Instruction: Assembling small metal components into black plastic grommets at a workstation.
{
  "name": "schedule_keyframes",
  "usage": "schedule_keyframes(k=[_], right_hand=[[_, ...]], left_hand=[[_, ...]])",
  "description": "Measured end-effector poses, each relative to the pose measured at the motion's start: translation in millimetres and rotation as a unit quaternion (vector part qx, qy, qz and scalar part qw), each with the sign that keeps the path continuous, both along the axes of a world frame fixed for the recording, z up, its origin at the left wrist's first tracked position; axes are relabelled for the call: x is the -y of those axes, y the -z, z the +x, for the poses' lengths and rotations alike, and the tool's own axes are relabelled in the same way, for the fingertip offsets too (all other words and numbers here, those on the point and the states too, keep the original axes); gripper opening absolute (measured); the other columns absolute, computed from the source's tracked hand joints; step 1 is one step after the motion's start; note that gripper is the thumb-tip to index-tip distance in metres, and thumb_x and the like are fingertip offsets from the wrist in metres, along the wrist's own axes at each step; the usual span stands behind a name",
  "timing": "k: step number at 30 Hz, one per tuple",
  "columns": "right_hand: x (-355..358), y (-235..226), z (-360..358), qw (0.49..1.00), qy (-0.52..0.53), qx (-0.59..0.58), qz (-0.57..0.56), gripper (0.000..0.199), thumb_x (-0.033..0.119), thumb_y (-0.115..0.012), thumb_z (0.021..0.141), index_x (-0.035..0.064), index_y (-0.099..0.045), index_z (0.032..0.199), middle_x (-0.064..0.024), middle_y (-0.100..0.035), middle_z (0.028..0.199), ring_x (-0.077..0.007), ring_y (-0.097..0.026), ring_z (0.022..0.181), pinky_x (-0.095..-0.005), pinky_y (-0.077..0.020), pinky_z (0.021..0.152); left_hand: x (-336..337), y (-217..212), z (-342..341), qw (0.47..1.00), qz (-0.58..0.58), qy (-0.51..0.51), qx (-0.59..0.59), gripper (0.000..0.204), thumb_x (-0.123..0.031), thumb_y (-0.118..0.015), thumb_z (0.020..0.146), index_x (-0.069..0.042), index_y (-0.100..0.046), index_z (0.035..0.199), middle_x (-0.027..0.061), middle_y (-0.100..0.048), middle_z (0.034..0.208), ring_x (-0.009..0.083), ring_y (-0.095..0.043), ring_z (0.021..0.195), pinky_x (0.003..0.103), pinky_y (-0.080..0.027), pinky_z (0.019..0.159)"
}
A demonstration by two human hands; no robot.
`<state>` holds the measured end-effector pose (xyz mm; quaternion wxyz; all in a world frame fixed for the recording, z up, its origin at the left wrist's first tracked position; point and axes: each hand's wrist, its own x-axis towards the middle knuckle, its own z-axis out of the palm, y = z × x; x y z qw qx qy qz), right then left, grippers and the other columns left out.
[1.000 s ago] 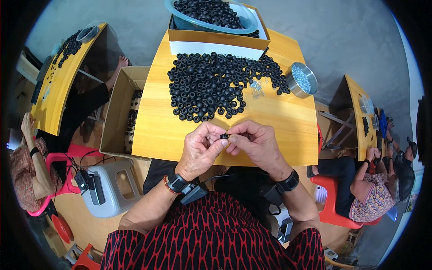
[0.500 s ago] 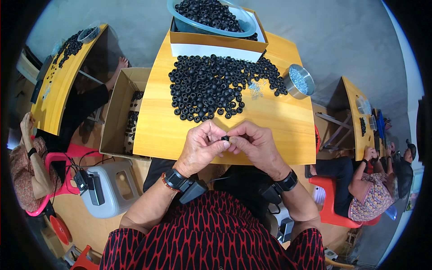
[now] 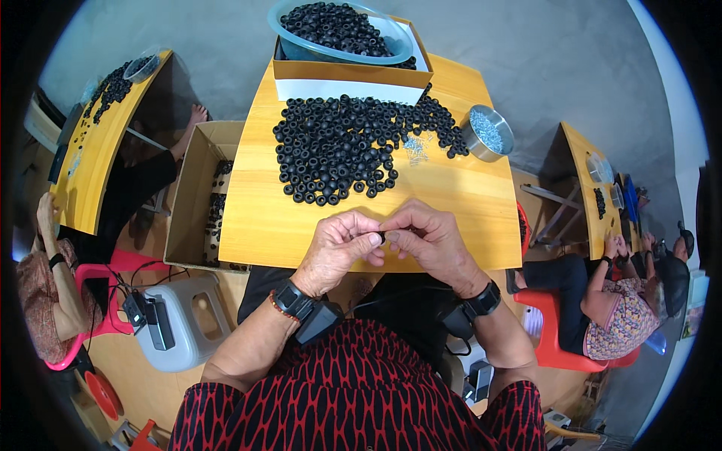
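Over the near edge of the wooden table point(image 3: 256, 218), my left hand point(image 3: 338, 246) and my right hand point(image 3: 426, 242) meet fingertip to fingertip. Between them sits a small round black part point(image 3: 382, 237), mostly covered by the fingers. The left thumb and index finger pinch it from one side. My right thumb and index finger are pressed together at its other side; what they hold is too small to make out. Beyond my hands spreads a pile of black ring-shaped parts point(image 3: 331, 146). Small silvery screw-like pieces point(image 3: 416, 149) lie at the pile's right edge.
A metal bowl point(image 3: 496, 152) of silvery pieces stands at the table's right. At the back, a blue basin point(image 3: 282, 30) of black parts rests on a box point(image 3: 308, 71). An open carton point(image 3: 184, 218) stands left. Other people sit at side tables point(image 3: 90, 173).
The whole view has shifted slightly, with the table's contents a little further left. My fingers now cover more of the black part, and both hands stay together.
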<state>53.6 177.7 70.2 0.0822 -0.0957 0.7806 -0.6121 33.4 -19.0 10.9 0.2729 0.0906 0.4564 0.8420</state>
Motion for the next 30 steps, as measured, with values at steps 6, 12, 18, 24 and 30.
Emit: schedule_keyframes(k=[6,12,18,24,30], right_hand=[[-1,3,2,1.0,-0.011,0.016,-0.017,0.011,0.004,-0.068,0.093,0.0028,-0.071,0.104,-0.0021,-0.056,0.087,-0.0082,-0.061,0.07,-0.0237,-0.051,0.06],[1,0,8,0.999,-0.015,-0.026,0.023,0.013,0.002,-0.067,0.094,0.0016,-0.069,0.107,-0.0027,-0.057,0.091,-0.0085,-0.062,0.073,-0.0233,-0.0517,0.065],[7,-4,12,0.996,-0.002,-0.071,0.049,0.033,0.011,-0.075,0.089,0.0023,-0.063,0.119,-0.0052,-0.058,0.09,-0.0129,-0.062,0.075,-0.027,-0.0513,0.065],[17,-13,4,0.946,-0.046,-0.181,0.267,0.047,0.025,-0.075,0.086,-0.0004,-0.057,0.121,-0.0152,-0.061,0.096,-0.0306,-0.064,0.082,-0.0407,-0.0534,0.068],[18,-13,2,0.9,-0.082,-0.189,0.385,0.034,0.029,-0.073,0.087,-0.0001,-0.058,0.097,-0.0182,-0.061,0.091,-0.0382,-0.064,0.08,-0.0469,-0.0514,0.067]], left_hand=[[3,-1,-1,0.999,-0.003,0.036,0.011,0.008,-0.005,-0.065,0.097,0.0,-0.064,0.104,0.0068,-0.07,0.092,0.0138,-0.069,0.076,0.028,-0.06,0.069],[2,-2,1,0.998,0.01,0.043,0.05,0.004,-0.004,-0.064,0.096,-0.002,-0.064,0.099,0.0049,-0.068,0.087,0.0132,-0.069,0.073,0.028,-0.059,0.065],[-1,6,1,0.997,0.033,0.012,0.063,0.005,-0.002,-0.063,0.095,-0.003,-0.065,0.099,0.0041,-0.068,0.088,0.0128,-0.068,0.075,0.028,-0.058,0.068],[-5,5,4,0.995,0.058,-0.039,0.071,0.007,0.001,-0.063,0.093,-0.002,-0.066,0.1,0.0049,-0.069,0.092,0.0122,-0.067,0.084,0.028,-0.057,0.08],[-10,-2,8,0.996,0.028,-0.067,0.047,0.006,0.0,-0.064,0.094,-0.001,-0.066,0.099,0.0035,-0.069,0.088,0.0085,-0.064,0.075,0.024,-0.055,0.07]])
